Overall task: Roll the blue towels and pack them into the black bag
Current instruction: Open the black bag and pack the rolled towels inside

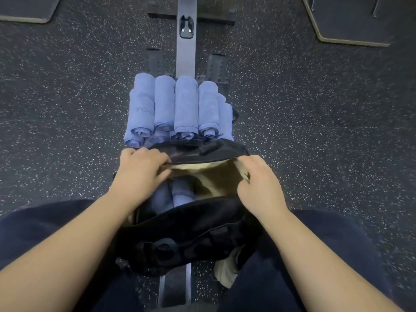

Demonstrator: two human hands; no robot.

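Note:
The black bag [186, 230] lies open between my knees, its tan lining showing. Two rolled blue towels [180, 195] sit inside at the left. My left hand [141, 172] grips the bag's far-left rim, fingers curled over the edge. My right hand [258, 183] holds the right rim, fingers curled into the opening. Just beyond the bag, several rolled blue towels [177, 106] are stacked in two layers, side by side.
A grey metal rail [185, 48] of a gym machine runs away from me under the towels, with two black footrests [216, 66] beside it. Speckled rubber floor [315, 122] surrounds everything. Dark mats [351, 21] lie at the far corners. A white cloth [227, 271] pokes out under the bag.

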